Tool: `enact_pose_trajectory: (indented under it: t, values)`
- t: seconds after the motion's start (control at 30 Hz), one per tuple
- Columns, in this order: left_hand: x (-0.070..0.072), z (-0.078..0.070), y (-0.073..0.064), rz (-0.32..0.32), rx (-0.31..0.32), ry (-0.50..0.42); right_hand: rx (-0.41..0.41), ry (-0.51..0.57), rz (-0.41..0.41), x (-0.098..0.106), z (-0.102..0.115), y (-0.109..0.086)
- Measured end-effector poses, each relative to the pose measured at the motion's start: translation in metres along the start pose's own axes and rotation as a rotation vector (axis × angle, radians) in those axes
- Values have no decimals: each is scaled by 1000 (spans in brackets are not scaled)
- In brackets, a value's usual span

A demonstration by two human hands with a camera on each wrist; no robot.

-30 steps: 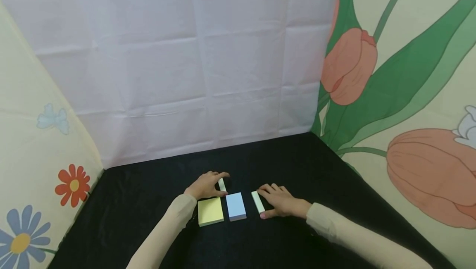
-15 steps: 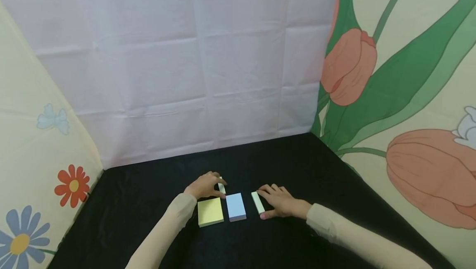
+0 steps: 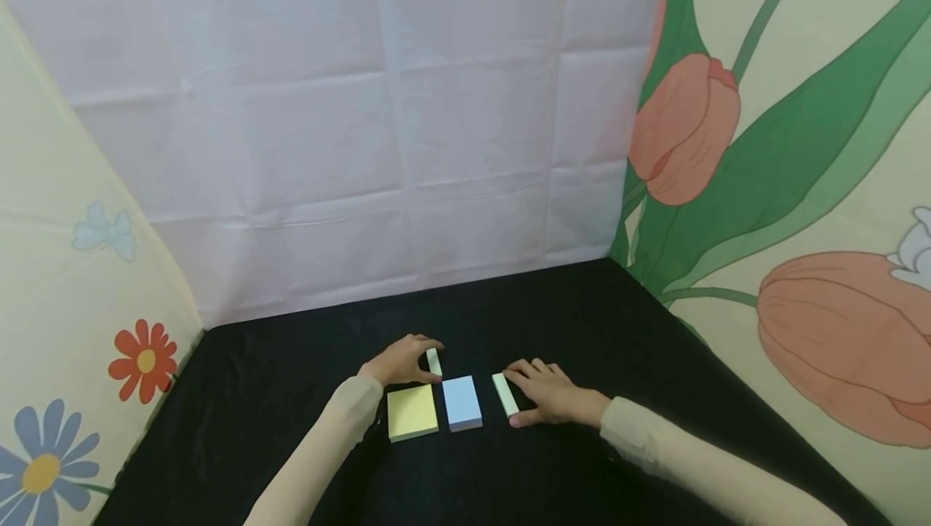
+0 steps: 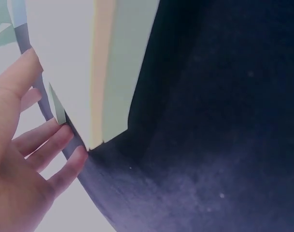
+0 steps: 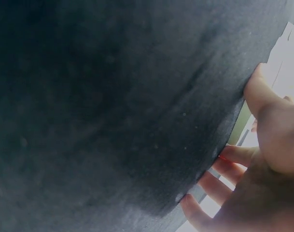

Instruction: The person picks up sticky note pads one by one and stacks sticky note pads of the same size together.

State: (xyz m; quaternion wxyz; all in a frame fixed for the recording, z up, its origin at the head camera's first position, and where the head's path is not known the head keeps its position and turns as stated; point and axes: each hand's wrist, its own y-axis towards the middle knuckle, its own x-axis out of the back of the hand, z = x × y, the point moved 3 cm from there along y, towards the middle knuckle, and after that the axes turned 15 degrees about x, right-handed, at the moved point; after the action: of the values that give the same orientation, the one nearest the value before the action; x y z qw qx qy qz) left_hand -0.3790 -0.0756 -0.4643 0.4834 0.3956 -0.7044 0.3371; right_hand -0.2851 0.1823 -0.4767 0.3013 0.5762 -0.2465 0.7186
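Observation:
Four-sided paper pads that look like sticky notes lie on a black cloth. My left hand (image 3: 400, 360) pinches a narrow pale green pad (image 3: 434, 361) lengthwise, forefinger at its far end and thumb at its near end. Another narrow pale green pad (image 3: 504, 394) lies to the right, with my right hand (image 3: 547, 394) holding it the same way, thumb at the near end. Between the hands sits a light blue pad (image 3: 461, 402). Left of it, a square yellow pad (image 3: 411, 413) lies just below my left wrist; its layered edge (image 4: 103, 72) fills much of the left wrist view.
Black cloth (image 3: 567, 477) covers the table. A creased white sheet (image 3: 400, 122) hangs along the back. Flower-printed cloths stand at the left (image 3: 65, 284) and right (image 3: 858, 211) sides.
My left forefinger dipped across the narrow pad half a second ago and is now back at its far end. The right hand and the pads stay almost still.

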Motion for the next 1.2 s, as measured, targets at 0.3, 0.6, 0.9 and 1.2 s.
enact_pose_trajectory:
  t: [0.3,0.6,0.9,1.2]
  values:
    - [-4,2,4,2,40,-140,11,-7,-1,-1,-1,0]
    - [-2,-4,6,-7,56,-260,15,0,-3,2,0,-1]
    - [-3,1,10,10,63,-374,18,-5,-5,2,0,-2]
    - [-2,3,10,-78,58,-480,15,-12,0,0,-1,-1]
